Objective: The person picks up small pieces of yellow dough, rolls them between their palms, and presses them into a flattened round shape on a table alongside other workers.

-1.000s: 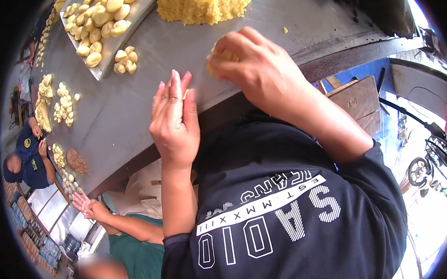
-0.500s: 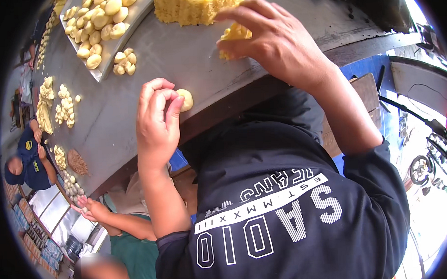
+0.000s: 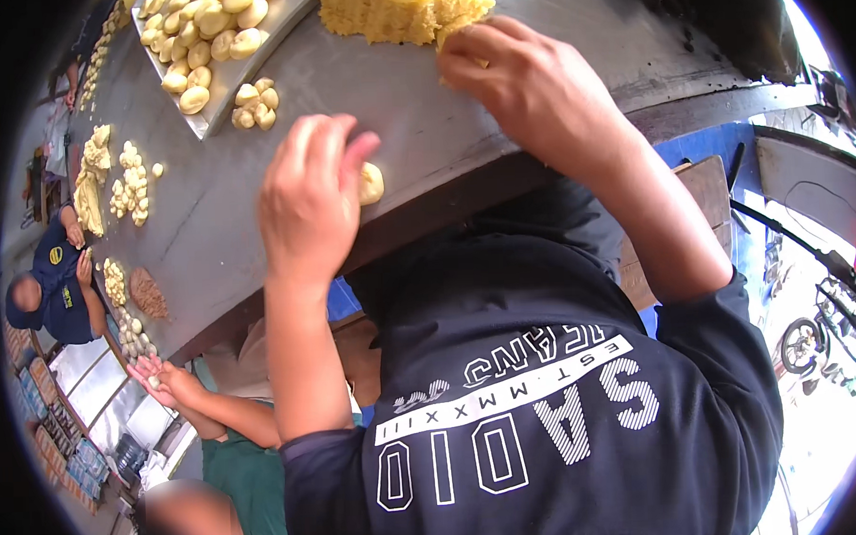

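Note:
My left hand (image 3: 311, 198) hovers at the near table edge, its fingers and thumb apart and slightly blurred. Beside its thumb, a pale round dough ball (image 3: 372, 184) rests on the metal table, partly covered by the hand. My right hand (image 3: 525, 75) is closed at the right corner of a large, crumbly yellow block of dough-like mass (image 3: 396, 14). Between its fingers shows a bit of the yellow mass (image 3: 483, 64), mostly hidden. Left of the block, several pale dough balls (image 3: 255, 105) cluster beside a tray.
The metal tray (image 3: 279, 39) holds many dough balls. Farther left on the table (image 3: 209, 209) lie a dough strip (image 3: 90, 190), small dough pieces (image 3: 129, 188) and a brown heap (image 3: 148, 292). Two people, in navy (image 3: 61, 290) and green (image 3: 243, 491), work along the left side.
My left hand has lifted its fingers away from the dough ball. The right hand has moved up toward the yellow block and closed further. The whole view has shifted slightly.

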Action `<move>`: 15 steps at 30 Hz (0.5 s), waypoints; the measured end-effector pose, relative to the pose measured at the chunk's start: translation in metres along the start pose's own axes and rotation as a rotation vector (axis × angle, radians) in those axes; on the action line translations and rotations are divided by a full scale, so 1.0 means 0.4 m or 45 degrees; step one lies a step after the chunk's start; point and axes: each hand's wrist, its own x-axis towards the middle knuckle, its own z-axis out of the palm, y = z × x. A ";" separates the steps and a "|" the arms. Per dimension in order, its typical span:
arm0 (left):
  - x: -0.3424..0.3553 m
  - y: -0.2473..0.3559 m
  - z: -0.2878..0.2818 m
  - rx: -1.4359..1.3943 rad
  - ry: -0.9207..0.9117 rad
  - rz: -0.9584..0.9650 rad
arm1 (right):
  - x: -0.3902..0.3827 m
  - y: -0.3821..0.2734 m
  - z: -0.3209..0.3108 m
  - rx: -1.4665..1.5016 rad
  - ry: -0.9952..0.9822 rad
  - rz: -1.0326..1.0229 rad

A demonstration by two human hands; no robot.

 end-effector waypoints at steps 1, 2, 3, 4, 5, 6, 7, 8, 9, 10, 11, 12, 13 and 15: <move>-0.031 -0.006 0.010 0.059 0.208 0.183 | 0.011 -0.015 -0.009 -0.069 -0.114 0.032; -0.065 -0.038 0.025 -0.041 0.251 0.175 | 0.012 -0.005 -0.023 0.038 -0.109 -0.018; -0.080 -0.046 0.010 -0.036 0.253 0.190 | 0.009 0.003 -0.029 0.033 -0.096 -0.011; -0.106 -0.044 -0.009 -0.327 0.081 0.005 | 0.003 0.003 -0.040 0.128 -0.100 -0.023; -0.117 -0.050 -0.019 -0.615 -0.095 -0.181 | -0.001 -0.001 -0.046 0.223 -0.105 -0.035; -0.125 -0.058 -0.022 -0.933 -0.163 -0.299 | -0.006 -0.016 -0.041 0.179 -0.021 -0.034; -0.106 -0.053 -0.023 -0.932 -0.157 -0.304 | -0.008 -0.018 -0.037 0.181 -0.023 -0.041; -0.063 -0.047 -0.022 -1.147 0.207 -0.344 | -0.011 -0.019 -0.035 0.148 -0.075 -0.046; -0.028 -0.050 -0.019 -1.337 0.583 -0.378 | -0.012 -0.022 -0.030 0.122 -0.121 -0.055; 0.001 -0.088 -0.004 -1.345 0.575 -0.373 | -0.008 -0.016 -0.016 0.116 -0.122 -0.045; 0.021 -0.149 -0.013 -1.550 0.766 -0.497 | 0.010 -0.013 0.001 0.023 -0.050 -0.009; 0.032 -0.201 -0.013 -1.759 0.960 -0.624 | 0.020 -0.015 0.016 -0.075 0.016 0.027; 0.035 -0.241 0.005 -1.768 0.961 -0.606 | 0.025 -0.024 0.014 -0.091 0.025 0.027; 0.009 -0.291 0.044 -1.039 0.675 -0.858 | 0.034 -0.053 0.011 -0.195 -0.199 0.035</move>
